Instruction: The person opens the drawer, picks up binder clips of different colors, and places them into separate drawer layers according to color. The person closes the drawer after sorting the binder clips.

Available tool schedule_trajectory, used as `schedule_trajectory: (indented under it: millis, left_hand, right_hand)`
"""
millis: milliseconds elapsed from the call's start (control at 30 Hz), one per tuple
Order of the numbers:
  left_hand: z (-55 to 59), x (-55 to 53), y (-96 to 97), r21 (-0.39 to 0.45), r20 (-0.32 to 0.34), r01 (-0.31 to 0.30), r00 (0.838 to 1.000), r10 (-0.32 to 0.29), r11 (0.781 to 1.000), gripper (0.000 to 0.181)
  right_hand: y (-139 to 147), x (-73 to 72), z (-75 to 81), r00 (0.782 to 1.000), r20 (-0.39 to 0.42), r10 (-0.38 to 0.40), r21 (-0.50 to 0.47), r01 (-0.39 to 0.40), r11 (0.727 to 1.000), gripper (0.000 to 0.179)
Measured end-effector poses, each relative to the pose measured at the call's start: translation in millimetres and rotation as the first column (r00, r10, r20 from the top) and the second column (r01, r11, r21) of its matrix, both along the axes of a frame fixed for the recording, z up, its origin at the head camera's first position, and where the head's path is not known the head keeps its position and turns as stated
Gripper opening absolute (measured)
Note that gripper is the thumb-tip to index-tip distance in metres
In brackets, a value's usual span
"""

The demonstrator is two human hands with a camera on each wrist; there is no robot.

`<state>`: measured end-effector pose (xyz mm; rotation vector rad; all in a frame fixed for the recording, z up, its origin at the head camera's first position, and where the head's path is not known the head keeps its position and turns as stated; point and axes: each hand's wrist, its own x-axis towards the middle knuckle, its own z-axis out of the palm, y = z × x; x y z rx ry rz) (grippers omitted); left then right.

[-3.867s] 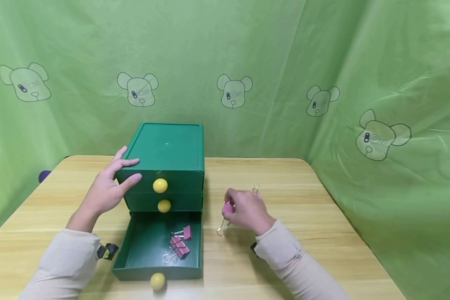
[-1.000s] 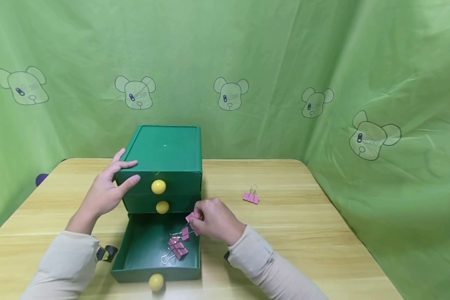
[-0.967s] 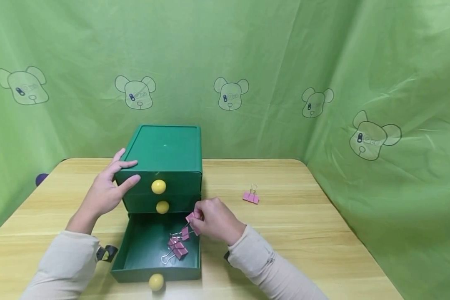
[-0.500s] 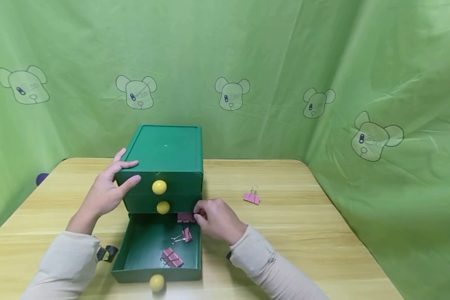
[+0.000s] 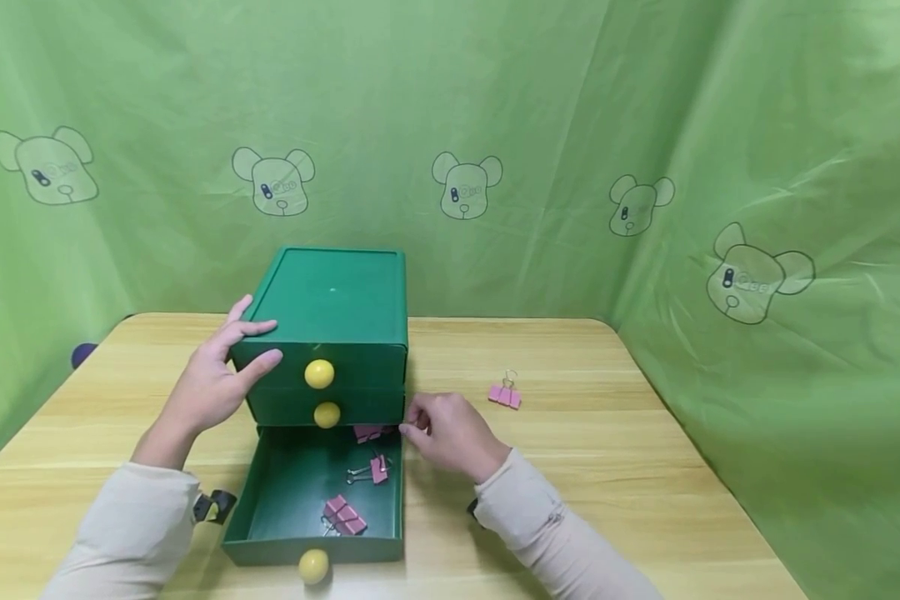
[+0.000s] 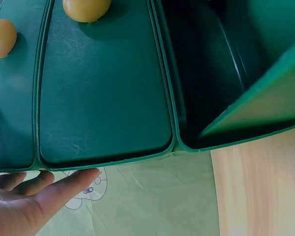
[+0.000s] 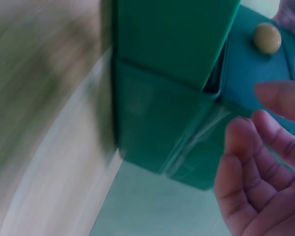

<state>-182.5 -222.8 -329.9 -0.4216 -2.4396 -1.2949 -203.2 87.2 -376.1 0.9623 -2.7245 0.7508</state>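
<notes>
A green drawer cabinet stands on the table with its bottom drawer pulled out. My left hand rests on the cabinet's left front corner, fingers spread and thumb along the front. Just right of the open drawer, my right hand holds nothing; its fingers are loosely bent, with the thumb apart from them in the right wrist view. Inside the drawer lie a pink binder clip near the front, another clip in the middle, and a third clip at the back, partly hidden under the cabinet front.
One more pink binder clip lies on the wooden table, right of the cabinet. Yellow round knobs, one of them this knob, stick out from the drawer fronts. A green curtain encloses the table's back and sides.
My right hand has carried a binder clip from the table into the drawer, let go of it and drawn back slightly right. Clips in the drawer have shifted. My left hand stays put.
</notes>
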Motion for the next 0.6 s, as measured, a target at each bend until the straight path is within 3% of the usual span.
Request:
schedule_trajectory:
  millis: [167,300,467,600]
  left_hand:
    - [0.2,-1.2,0.1,0.0,-0.017,0.0,1.0,0.0,1.0,0.046]
    - [0.6,-1.2,-0.1,0.0,-0.019,0.003,1.0,-0.003,1.0,0.046]
    - [0.0,-1.1,-0.3,-0.002,-0.022,0.003,1.0,-0.003,1.0,0.046]
    - [-0.9,-0.7,-0.3,0.0,-0.021,0.003,1.0,-0.003,1.0,0.046]
  right_hand:
    - [12.7,-9.9,-4.7,0.998,-0.06,-0.021,-0.011,0.02,1.0,0.013]
    - [25.9,-21.1,-9.2,0.99,-0.087,-0.113,0.036,0.116,0.993,0.02]
    - [46.0,-38.6,-14.2,0.961,-0.104,-0.258,0.14,0.271,0.952,0.047]
    - [61.0,-50.1,-19.3,0.943,-0.054,-0.327,0.217,0.331,0.918,0.062]
